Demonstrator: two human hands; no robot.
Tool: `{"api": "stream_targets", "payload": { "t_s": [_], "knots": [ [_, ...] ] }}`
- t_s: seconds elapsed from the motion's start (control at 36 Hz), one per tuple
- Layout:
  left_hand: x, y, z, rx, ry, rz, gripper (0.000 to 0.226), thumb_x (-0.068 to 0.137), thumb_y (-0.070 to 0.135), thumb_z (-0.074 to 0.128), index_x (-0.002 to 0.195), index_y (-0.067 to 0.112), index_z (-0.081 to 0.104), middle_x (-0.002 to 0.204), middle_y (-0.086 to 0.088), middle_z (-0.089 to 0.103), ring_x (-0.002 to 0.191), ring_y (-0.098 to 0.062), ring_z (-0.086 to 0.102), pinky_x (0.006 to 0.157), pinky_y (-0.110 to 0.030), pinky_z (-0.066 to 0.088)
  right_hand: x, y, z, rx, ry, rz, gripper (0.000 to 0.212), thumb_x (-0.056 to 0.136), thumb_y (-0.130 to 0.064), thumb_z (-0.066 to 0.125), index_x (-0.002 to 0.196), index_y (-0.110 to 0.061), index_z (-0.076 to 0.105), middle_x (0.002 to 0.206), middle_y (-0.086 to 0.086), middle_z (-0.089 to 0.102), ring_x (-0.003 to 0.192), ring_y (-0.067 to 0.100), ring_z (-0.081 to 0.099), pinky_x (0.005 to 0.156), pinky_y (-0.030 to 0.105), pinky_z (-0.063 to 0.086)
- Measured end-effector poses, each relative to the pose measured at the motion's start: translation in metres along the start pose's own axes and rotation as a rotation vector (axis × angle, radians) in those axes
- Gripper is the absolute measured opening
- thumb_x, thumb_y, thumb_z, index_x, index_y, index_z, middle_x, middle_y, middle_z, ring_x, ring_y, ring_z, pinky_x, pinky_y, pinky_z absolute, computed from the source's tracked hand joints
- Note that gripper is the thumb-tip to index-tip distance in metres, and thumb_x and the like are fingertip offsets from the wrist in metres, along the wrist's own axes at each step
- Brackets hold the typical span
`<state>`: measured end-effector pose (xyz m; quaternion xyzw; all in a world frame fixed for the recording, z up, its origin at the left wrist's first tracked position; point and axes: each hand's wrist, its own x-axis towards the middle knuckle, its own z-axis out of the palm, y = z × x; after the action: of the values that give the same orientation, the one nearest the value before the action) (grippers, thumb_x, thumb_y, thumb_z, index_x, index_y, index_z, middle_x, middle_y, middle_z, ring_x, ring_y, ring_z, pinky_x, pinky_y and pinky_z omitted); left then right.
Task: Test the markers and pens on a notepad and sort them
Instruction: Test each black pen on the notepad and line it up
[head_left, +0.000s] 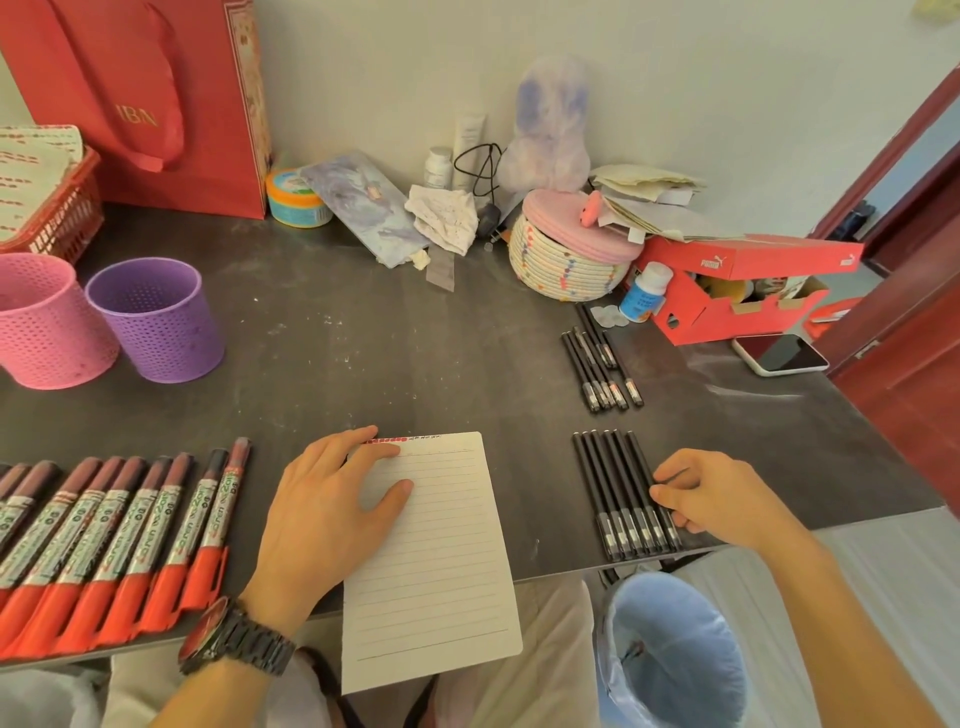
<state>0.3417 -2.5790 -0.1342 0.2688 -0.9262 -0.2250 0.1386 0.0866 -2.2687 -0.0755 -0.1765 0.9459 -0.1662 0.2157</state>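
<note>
Notepad (436, 561) under left hand (322, 514); right hand (722, 499) touches black pens (618, 493) (bin (670, 654) nr edge).

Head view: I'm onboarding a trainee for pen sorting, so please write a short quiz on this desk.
1. True or false: the left hand lies flat on the notepad.
2. The right hand touches: A) the red markers, B) the near row of black pens, C) the smartphone.
3. Fill in: the perforated cup beside the pink cup is ____.
Key: 1 true; 2 B; 3 purple.
</note>
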Motion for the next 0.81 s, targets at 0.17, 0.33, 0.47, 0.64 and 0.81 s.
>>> {"api": "stream_targets", "payload": {
  "t_s": [0.17, 0.33, 0.47, 0.64, 0.81],
  "knots": [
    [0.000, 0.000, 0.000, -0.003, 0.007, 0.005, 0.041, 0.090, 0.055, 0.058, 0.127, 0.037, 0.061, 0.144, 0.014, 0.050, 0.135, -0.014, 0.041, 0.112, -0.041, 0.032, 0.000, -0.002, 0.000, -0.006, 0.002, 0.005, 0.009, 0.090, -0.032, 0.073, 0.095, -0.034, 0.066, 0.073, -0.013, 0.076, 0.064, 0.010, 0.073, 0.076, 0.038, 0.063],
    [0.000, -0.001, 0.000, -0.002, -0.011, 0.005, 0.043, 0.091, 0.057, 0.055, 0.129, 0.038, 0.059, 0.146, 0.014, 0.048, 0.137, -0.014, 0.039, 0.114, -0.041, 0.031, -0.001, -0.003, 0.001, -0.021, 0.004, 0.000, 0.009, 0.091, -0.033, 0.071, 0.097, -0.034, 0.065, 0.074, -0.011, 0.076, 0.064, 0.011, 0.073, 0.077, 0.038, 0.063],
    [0.000, 0.000, -0.001, -0.008, -0.007, 0.007, 0.043, 0.091, 0.057, 0.056, 0.129, 0.038, 0.059, 0.145, 0.014, 0.048, 0.137, -0.014, 0.040, 0.114, -0.040, 0.031, -0.001, -0.008, -0.005, -0.001, 0.074, 0.013, 0.007, 0.094, -0.038, 0.068, 0.098, -0.033, 0.064, 0.084, -0.012, 0.074, 0.070, 0.008, 0.073, 0.081, 0.040, 0.061],
    [0.000, 0.000, -0.001, -0.006, -0.009, 0.013, 0.043, 0.091, 0.058, 0.054, 0.129, 0.040, 0.058, 0.146, 0.015, 0.047, 0.137, -0.012, 0.039, 0.115, -0.039, 0.030, 0.020, -0.036, -0.008, 0.028, 0.242, -0.033, 0.014, 0.095, -0.044, 0.063, 0.101, -0.032, 0.062, 0.093, -0.011, 0.069, 0.093, 0.017, 0.063, 0.079, 0.034, 0.045],
    [0.000, -0.002, 0.002, 0.004, -0.011, 0.023, 0.044, 0.092, 0.062, 0.050, 0.130, 0.043, 0.055, 0.147, 0.018, 0.043, 0.138, -0.010, 0.036, 0.115, -0.035, 0.027, 0.058, -0.079, 0.003, -0.034, 0.332, -0.080, 0.018, 0.095, -0.043, 0.062, 0.106, -0.029, 0.059, 0.098, -0.010, 0.068, 0.094, 0.020, 0.060, 0.079, 0.035, 0.046]
  ]
}}
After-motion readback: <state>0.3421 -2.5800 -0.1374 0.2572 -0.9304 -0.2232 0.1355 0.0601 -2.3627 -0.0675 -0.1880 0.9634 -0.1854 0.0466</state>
